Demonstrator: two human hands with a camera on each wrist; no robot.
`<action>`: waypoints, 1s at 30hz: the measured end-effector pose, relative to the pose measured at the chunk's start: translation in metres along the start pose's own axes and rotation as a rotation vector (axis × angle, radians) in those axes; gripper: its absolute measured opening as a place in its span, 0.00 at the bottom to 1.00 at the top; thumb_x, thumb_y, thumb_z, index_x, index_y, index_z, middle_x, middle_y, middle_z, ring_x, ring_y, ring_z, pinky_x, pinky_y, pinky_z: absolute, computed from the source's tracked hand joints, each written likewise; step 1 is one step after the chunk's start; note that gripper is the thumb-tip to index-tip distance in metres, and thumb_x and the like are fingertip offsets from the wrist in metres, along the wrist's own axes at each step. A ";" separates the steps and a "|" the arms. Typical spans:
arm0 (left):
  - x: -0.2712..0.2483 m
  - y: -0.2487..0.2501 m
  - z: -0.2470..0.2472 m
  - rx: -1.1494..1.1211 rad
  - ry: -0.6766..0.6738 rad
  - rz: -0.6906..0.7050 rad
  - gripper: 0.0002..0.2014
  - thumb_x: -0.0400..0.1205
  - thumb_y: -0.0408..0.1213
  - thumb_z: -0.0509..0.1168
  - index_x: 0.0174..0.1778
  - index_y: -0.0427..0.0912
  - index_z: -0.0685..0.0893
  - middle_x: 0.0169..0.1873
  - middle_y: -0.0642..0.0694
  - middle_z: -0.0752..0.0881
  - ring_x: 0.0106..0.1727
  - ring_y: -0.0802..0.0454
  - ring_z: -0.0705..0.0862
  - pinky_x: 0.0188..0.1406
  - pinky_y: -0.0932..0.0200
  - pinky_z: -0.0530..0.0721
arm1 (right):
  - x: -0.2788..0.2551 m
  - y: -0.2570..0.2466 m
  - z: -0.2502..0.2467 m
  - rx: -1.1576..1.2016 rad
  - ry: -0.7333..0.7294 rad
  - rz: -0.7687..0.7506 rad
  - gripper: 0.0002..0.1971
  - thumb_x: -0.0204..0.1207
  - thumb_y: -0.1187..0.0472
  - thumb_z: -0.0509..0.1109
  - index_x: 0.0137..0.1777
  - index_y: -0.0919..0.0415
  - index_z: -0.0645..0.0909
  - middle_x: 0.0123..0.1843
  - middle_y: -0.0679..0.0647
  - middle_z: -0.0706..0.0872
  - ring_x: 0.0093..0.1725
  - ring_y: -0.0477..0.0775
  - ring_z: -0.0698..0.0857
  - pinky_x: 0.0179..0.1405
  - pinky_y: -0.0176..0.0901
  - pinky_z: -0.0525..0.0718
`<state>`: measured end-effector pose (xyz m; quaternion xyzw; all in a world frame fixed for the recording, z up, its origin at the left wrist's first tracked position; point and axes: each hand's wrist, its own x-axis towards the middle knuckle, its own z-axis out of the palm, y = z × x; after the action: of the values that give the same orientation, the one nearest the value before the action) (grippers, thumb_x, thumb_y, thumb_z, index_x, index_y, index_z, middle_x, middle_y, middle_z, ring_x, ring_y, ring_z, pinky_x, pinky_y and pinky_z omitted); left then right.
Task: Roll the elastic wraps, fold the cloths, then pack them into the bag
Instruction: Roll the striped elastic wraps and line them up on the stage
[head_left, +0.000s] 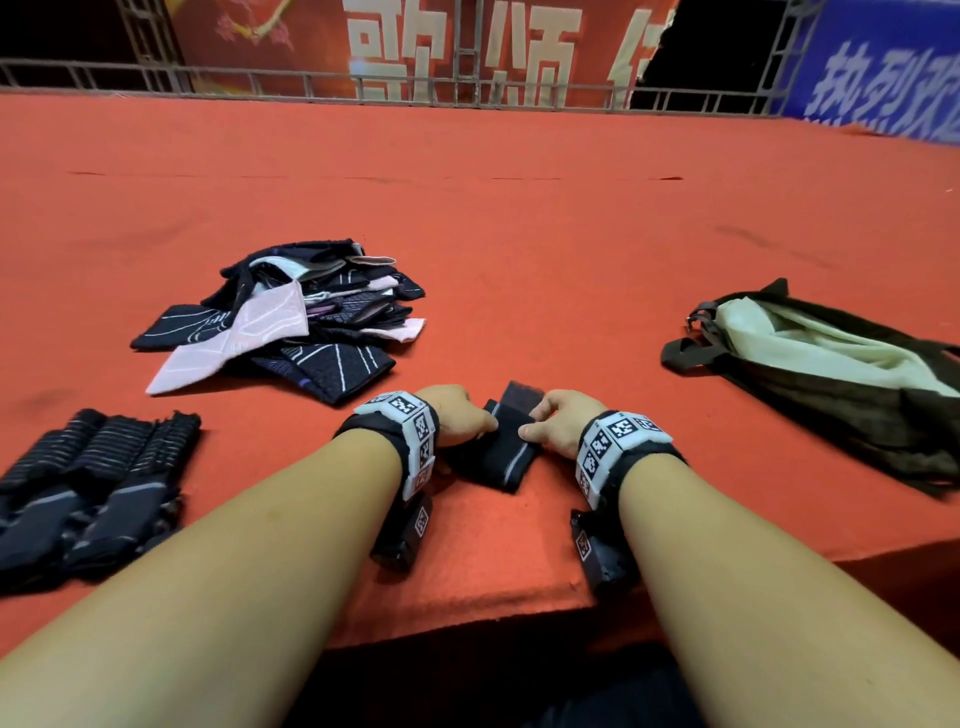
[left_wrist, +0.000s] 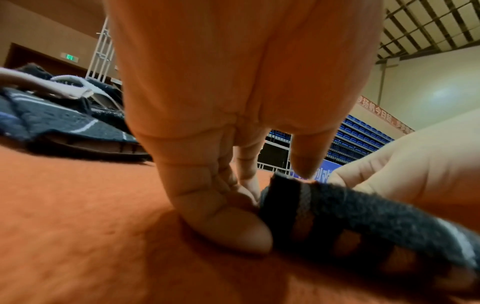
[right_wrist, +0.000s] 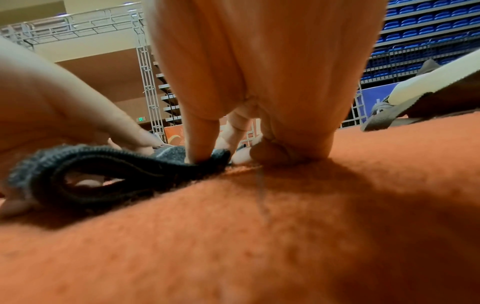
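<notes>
A dark elastic wrap (head_left: 506, 449) with a grey stripe lies near the table's front edge, loosely folded over itself; in the right wrist view the wrap (right_wrist: 91, 162) shows an open loop at its near end. My left hand (head_left: 485, 423) grips its left edge, thumb on top and curled fingers (left_wrist: 233, 222) against the wrap (left_wrist: 363, 216). My right hand (head_left: 530, 428) pinches the right edge, one fingertip (right_wrist: 200, 152) pressing it down. A heap of dark and pink cloths (head_left: 301, 312) lies behind on the left. The dark bag (head_left: 831, 384) lies open on the right, showing its pale lining.
Several dark elastic wraps (head_left: 93, 483) lie side by side at the front left. The red table (head_left: 519, 234) stretches far back to a metal railing (head_left: 311, 83). Its front edge runs just under my wrists. The bag's strap (head_left: 685, 358) reaches toward the middle.
</notes>
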<state>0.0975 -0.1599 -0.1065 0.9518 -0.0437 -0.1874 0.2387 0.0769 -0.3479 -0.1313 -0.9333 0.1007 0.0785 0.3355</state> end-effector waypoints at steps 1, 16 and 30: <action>0.003 0.003 -0.001 0.033 0.008 0.007 0.23 0.81 0.60 0.68 0.57 0.41 0.84 0.52 0.42 0.88 0.50 0.45 0.86 0.48 0.55 0.84 | -0.001 0.000 0.000 -0.010 0.001 0.001 0.11 0.73 0.51 0.81 0.46 0.50 0.81 0.46 0.47 0.87 0.47 0.50 0.85 0.36 0.40 0.75; 0.002 -0.011 0.019 -0.751 -0.127 0.216 0.17 0.78 0.26 0.75 0.35 0.46 0.73 0.23 0.48 0.75 0.25 0.52 0.71 0.27 0.58 0.68 | -0.011 0.002 -0.003 0.553 -0.197 0.041 0.09 0.71 0.62 0.79 0.49 0.58 0.85 0.42 0.55 0.89 0.43 0.54 0.87 0.42 0.50 0.85; -0.029 -0.019 0.049 -1.145 -0.312 0.199 0.16 0.76 0.18 0.73 0.39 0.44 0.78 0.31 0.43 0.82 0.30 0.50 0.83 0.29 0.60 0.83 | -0.041 0.024 0.014 0.915 -0.013 -0.046 0.18 0.76 0.62 0.77 0.65 0.60 0.83 0.54 0.59 0.93 0.48 0.57 0.92 0.41 0.46 0.85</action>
<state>0.0520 -0.1599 -0.1458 0.6247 -0.0593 -0.2952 0.7205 0.0299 -0.3514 -0.1484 -0.6905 0.1021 0.0241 0.7157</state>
